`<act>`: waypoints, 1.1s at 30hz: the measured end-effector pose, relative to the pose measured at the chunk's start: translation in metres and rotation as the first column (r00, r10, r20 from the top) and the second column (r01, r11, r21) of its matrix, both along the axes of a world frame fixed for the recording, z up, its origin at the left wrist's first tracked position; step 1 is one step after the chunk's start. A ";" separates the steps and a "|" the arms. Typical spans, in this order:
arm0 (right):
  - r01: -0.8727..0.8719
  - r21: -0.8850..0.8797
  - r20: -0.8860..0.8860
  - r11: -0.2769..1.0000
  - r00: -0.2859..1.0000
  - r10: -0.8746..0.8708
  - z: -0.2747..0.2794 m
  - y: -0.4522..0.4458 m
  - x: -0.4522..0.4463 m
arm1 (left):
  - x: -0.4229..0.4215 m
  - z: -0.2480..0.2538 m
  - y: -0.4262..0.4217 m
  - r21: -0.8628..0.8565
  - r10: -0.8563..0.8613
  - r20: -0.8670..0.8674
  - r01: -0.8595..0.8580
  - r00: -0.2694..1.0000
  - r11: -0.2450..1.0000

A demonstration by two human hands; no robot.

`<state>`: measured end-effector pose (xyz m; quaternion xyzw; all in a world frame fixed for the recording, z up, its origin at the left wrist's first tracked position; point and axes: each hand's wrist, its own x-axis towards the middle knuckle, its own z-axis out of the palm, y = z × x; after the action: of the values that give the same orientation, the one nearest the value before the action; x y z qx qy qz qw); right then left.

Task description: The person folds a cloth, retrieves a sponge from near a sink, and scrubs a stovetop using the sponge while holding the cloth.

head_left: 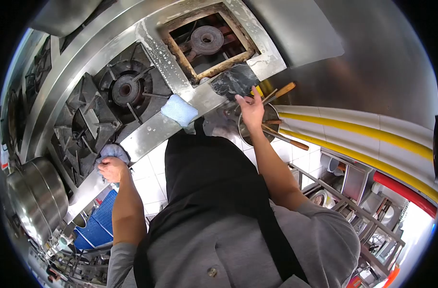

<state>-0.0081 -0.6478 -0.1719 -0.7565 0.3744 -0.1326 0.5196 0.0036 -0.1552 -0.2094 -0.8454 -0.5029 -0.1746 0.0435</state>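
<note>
My left hand (111,169) is closed on a bunched grey-blue cloth (114,152) at the front edge of the steel stove. My right hand (252,113) reaches over a metal pot (245,135) of wooden-handled tools, its thumb and fingers apart. Just beyond its fingertips is a small yellow object (258,90), partly hidden; whether they touch, I cannot tell. Beside it a black marbled-looking sheet (235,80) lies over the stove's corner. Between my hands, a light blue sponge pad (179,110) rests on the steel rim.
An uncovered burner (207,40) sits in a square opening, with wet, foamy spots on the steel around it. Burners with black grates (126,90) lie at left, near a large steel pot (38,199). Yellow pipes (358,130) run along the right wall above a metal rack (346,204).
</note>
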 end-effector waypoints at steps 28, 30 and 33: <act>-0.572 -0.709 -0.259 0.413 0.755 0.602 0.034 0.005 -0.012 | -0.001 -0.002 0.003 0.026 -0.002 -0.005 0.002 1.000 1.000; -0.606 -0.651 -0.261 0.458 0.745 0.614 0.035 0.008 -0.007 | -0.001 -0.004 0.003 0.044 -0.020 0.030 0.019 0.999 0.999; -0.675 -0.641 -0.262 0.365 0.640 0.723 0.047 -0.003 0.019 | -0.001 -0.003 0.004 0.039 -0.015 0.022 0.014 1.000 0.999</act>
<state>0.0104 -0.6508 -0.1251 -0.9719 -0.0770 -0.0529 0.2160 0.0023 -0.1515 -0.2128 -0.8460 -0.4938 -0.1942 0.0529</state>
